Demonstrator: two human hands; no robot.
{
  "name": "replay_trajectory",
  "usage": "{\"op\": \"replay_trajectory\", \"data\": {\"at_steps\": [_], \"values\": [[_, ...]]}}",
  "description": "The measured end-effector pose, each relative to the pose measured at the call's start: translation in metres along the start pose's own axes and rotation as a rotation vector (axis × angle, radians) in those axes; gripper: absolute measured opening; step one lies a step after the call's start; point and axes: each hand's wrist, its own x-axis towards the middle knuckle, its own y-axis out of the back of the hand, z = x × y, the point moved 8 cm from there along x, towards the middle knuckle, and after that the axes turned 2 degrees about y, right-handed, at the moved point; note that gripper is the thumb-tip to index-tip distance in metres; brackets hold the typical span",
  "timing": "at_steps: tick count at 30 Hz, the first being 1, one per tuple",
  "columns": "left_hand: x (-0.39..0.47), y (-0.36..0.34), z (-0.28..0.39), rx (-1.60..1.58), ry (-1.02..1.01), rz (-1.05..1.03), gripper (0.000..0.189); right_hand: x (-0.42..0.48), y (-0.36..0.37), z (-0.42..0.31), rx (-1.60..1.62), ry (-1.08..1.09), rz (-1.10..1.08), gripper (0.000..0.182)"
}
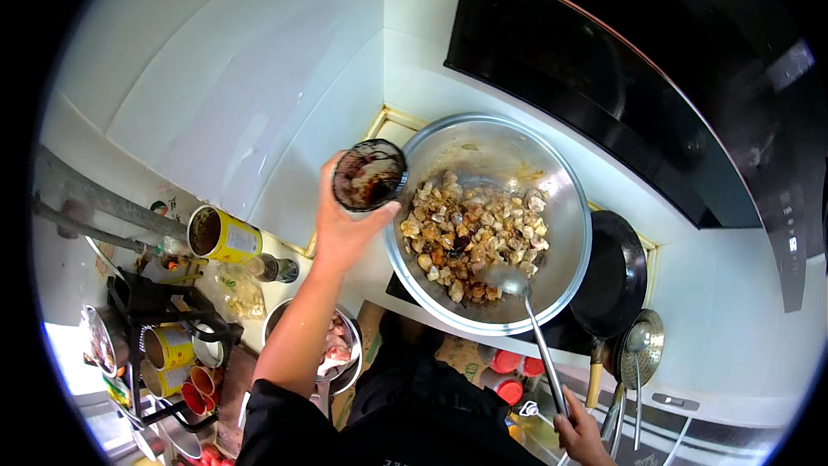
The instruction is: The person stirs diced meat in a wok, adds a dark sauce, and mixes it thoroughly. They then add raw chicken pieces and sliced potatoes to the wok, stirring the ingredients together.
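My left hand (349, 226) grips a round cup (370, 176) with a dark rim and dark brown residue inside. It is held up at the left rim of a large metal basin (572, 207). In the basin lie browned chunks of food (475, 226), perhaps meat, with a darker patch near the middle. My right hand (579, 430) is closed around the long handle of a metal ladle (511, 281), whose bowl rests in the near part of the food.
A black wok (608, 272) and a perforated skimmer (650, 362) are right of the basin. A range hood (744, 110) overhangs behind. On the left stand a yellow can (239, 237), a spice jar (281, 268), a black rack (174, 301) and a pot of raw meat (352, 372).
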Motion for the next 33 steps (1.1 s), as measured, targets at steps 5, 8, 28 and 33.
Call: {"op": "replay_trajectory", "data": {"at_steps": [5, 8, 28, 33], "values": [[0.004, 0.059, -0.029, 0.150, -0.037, 0.159, 0.085, 0.018, 0.009, -0.032, -0.516, 0.243, -0.001, 0.069], [0.010, 0.080, -0.072, 0.202, -0.017, 0.245, 0.085, 0.083, -0.002, -0.036, -0.583, 0.545, 0.159, 0.061], [0.009, 0.078, -0.246, 0.403, 0.229, 0.417, 0.089, 0.228, -0.034, -0.119, 0.775, -0.028, -0.052, 0.061], [0.003, 0.076, -0.266, 0.329, 0.255, 0.360, 0.105, 0.206, -0.027, -0.124, 0.502, 0.141, -0.200, 0.060]]}}
